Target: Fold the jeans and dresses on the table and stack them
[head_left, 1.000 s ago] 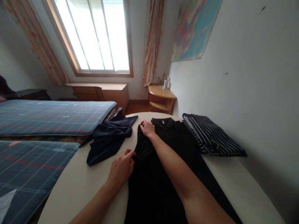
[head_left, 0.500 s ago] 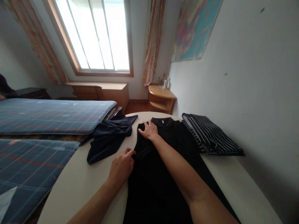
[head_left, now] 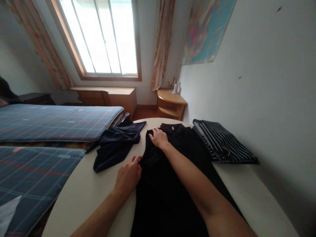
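A black collared shirt (head_left: 168,194) lies spread on the pale round table (head_left: 81,191), its collar at the far end. My left hand (head_left: 129,171) is closed on the shirt's left edge, thumb and fingers pinching the cloth. Farther up, my right hand (head_left: 159,136) rests flat with fingers spread on the left shoulder area, below and left of the collar. My right forearm crosses over the front of the shirt and covers part of it.
Dark navy clothing (head_left: 118,141) lies crumpled at the table's left edge. Folded black-and-white striped cloth (head_left: 224,141) sits on the right, by the wall. Blue plaid mattresses (head_left: 56,123) adjoin the table on the left. A wooden corner stand (head_left: 172,97) stands beyond it.
My right hand has shifted very slightly to the right on the shirt, its fingers a little closer together. The left hand keeps its pinch on the edge.
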A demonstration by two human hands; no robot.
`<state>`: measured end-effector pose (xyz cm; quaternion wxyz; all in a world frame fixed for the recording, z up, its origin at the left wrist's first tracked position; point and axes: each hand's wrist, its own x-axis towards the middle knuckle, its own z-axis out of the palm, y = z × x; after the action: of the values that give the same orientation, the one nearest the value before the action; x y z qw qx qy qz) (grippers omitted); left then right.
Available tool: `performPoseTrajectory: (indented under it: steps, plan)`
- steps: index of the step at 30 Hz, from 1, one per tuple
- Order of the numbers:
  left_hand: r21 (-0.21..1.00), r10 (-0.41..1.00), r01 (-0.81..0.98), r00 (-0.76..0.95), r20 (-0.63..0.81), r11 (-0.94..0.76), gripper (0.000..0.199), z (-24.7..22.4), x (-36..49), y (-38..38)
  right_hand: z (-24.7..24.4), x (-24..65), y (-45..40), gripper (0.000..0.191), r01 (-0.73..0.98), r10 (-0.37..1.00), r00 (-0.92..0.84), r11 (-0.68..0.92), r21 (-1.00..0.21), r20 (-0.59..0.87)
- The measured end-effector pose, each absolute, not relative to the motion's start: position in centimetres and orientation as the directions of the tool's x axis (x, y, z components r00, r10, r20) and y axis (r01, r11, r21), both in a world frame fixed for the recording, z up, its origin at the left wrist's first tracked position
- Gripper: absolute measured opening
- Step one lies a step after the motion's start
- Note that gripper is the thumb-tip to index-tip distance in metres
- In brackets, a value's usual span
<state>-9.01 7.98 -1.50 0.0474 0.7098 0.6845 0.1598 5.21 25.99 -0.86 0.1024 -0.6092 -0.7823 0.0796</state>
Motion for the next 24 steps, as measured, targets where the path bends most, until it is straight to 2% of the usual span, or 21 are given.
performPoseTrajectory:
  steps: [4,9,14,19,22,24]
  plan:
    - [0.267,0.987,0.963,-0.011,0.162,-0.033,0.03,-1.6,-9.1,8.0,-0.4,4.8,22.3,0.057,0.933,0.968,-0.236,0.249,-0.258,0.083]
    - [0.241,0.984,0.97,-0.022,0.177,-0.022,0.028,-1.4,-9.0,8.2,-1.3,4.9,19.9,0.07,0.951,0.974,-0.182,0.14,-0.275,-0.135]
    - [0.236,0.984,0.972,-0.047,0.17,0.006,0.027,-0.8,-8.6,7.7,-1.7,4.8,20.8,0.067,0.958,0.974,-0.159,0.113,-0.264,-0.159]
    - [0.157,0.997,0.987,-0.053,0.052,0.044,0.04,-0.1,-8.2,6.3,-2.0,4.6,21.7,0.064,0.955,0.98,-0.156,0.119,-0.272,-0.119]
    - [0.134,0.997,0.989,-0.058,-0.05,0.064,0.052,0.3,-8.3,5.3,-2.3,4.8,21.7,0.062,0.94,0.989,-0.15,0.141,-0.312,-0.006]
    - [0.173,0.995,0.984,-0.025,-0.094,0.041,0.057,0.5,-8.7,4.8,-2.4,5.0,21.3,0.059,0.92,0.985,-0.151,0.169,-0.352,0.08]
